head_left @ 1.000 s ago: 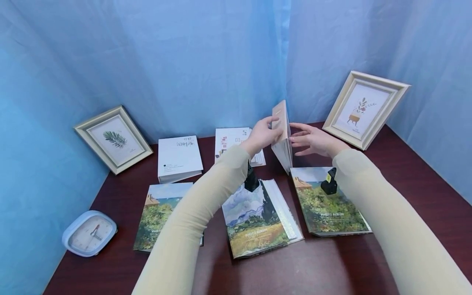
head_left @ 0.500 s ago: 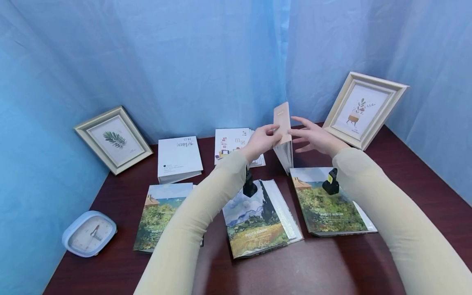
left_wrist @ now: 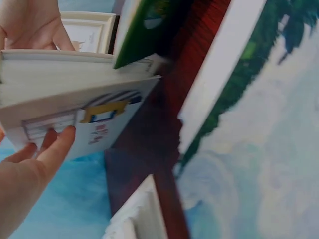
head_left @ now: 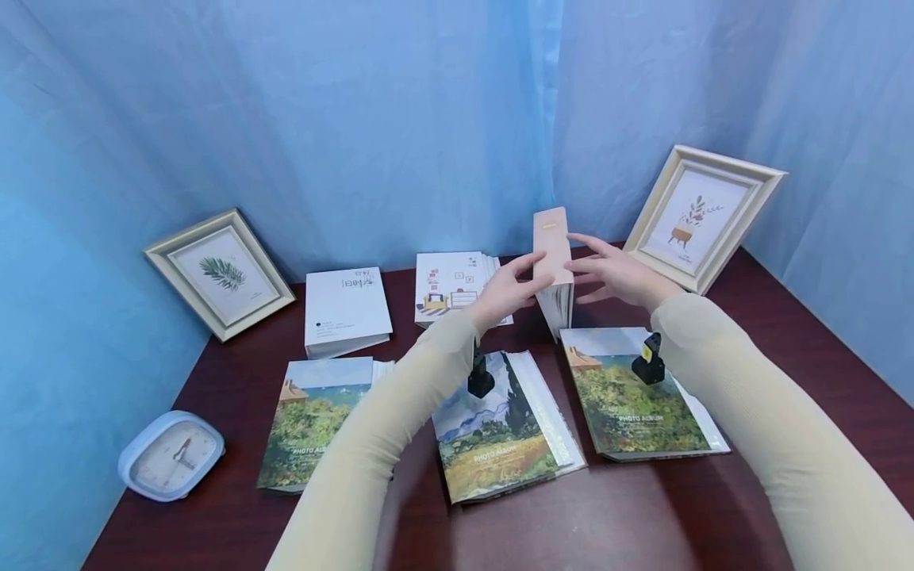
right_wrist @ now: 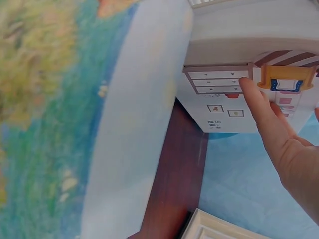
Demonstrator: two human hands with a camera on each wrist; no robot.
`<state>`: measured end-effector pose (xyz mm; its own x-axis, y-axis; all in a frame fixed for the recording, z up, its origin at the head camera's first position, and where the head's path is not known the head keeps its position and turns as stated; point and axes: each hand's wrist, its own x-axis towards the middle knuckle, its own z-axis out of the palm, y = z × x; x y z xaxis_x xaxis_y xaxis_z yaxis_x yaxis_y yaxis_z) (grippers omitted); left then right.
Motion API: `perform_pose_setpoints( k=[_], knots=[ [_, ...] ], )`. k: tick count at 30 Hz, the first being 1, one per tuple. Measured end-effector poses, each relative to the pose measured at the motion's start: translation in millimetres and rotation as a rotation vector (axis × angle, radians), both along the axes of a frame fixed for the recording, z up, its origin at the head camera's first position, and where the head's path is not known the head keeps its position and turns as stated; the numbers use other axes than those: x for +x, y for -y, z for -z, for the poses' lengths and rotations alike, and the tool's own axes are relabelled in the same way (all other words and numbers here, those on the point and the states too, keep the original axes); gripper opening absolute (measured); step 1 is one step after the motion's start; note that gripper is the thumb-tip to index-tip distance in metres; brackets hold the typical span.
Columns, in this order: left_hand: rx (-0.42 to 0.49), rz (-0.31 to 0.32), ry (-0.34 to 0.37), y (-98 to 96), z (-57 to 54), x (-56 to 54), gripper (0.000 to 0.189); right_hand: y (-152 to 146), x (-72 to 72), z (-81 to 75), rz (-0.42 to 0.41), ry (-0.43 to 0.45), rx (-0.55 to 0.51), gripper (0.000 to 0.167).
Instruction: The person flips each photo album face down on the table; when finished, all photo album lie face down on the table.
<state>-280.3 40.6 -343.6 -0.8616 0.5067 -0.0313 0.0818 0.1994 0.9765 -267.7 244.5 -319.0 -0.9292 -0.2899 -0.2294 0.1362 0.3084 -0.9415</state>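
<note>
A thick photo album (head_left: pixel 555 254) with a beige spine and a drawn room on its white covers stands upright at the back centre, spine facing me. My left hand (head_left: pixel 505 292) is at its left side, fingertips on the spine edge and the cover. In the left wrist view the left fingers (left_wrist: pixel 59 149) lie against the illustrated cover (left_wrist: pixel 94 132). From the other side my right hand (head_left: pixel 617 274) touches the album with extended, spread fingers. One right finger (right_wrist: pixel 256 99) rests straight on the drawn dresser of that cover in the right wrist view.
A similar illustrated album (head_left: pixel 448 285) and a thick white album (head_left: pixel 346 305) lie at the back. Nearer are three painted albums, left (head_left: pixel 303 428), middle (head_left: pixel 493 444) and right (head_left: pixel 628 404). Picture frames (head_left: pixel 221 274) (head_left: pixel 703 214) lean at both sides; a blue clock (head_left: pixel 174 454) sits front left.
The album has turned so that its spine faces me more squarely, and its top has come slightly lower in view. Both hands moved with it, the left fingers sliding along the spine.
</note>
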Motion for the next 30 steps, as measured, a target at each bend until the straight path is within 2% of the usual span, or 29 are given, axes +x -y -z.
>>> perform_pose_setpoints(
  k=[4, 7, 10, 13, 16, 21, 24, 30],
  knots=[
    [0.048, 0.05, 0.024, 1.0, 4.1, 0.8, 0.058, -4, 1.3, 4.4, -0.005, 0.0, -0.023, 0.072],
    [0.049, 0.079, 0.028, 3.1, -1.9, 6.9, 0.062, -7, 2.3, 6.4, -0.011, 0.0, -0.03, 0.072],
    [0.032, 0.104, 0.004, 4.9, -9.4, 13.3, 0.065, -8, 4.6, 5.7, -0.007, -0.001, -0.03, 0.071],
    [0.04, 0.12, -0.013, 5.0, -10.7, 15.2, 0.066, -7, 7.3, 3.6, 0.003, -0.003, -0.022, 0.071],
    [0.102, 0.118, 0.011, 2.9, -4.1, 12.3, 0.065, -4, 8.0, 3.0, 0.035, 0.002, -0.02, 0.069],
    [0.219, 0.103, 0.069, -3.6, 13.4, 4.0, 0.065, 0, 8.8, 1.4, 0.067, 0.007, -0.022, 0.067],
    [0.226, 0.098, 0.076, -7.2, 19.5, 2.0, 0.067, 1, 11.3, -1.2, 0.073, 0.008, -0.009, 0.065],
    [0.226, 0.078, 0.084, -11.6, 19.8, 3.2, 0.064, 6, 15.9, -7.6, 0.09, -0.022, 0.065, 0.063]
  ],
)
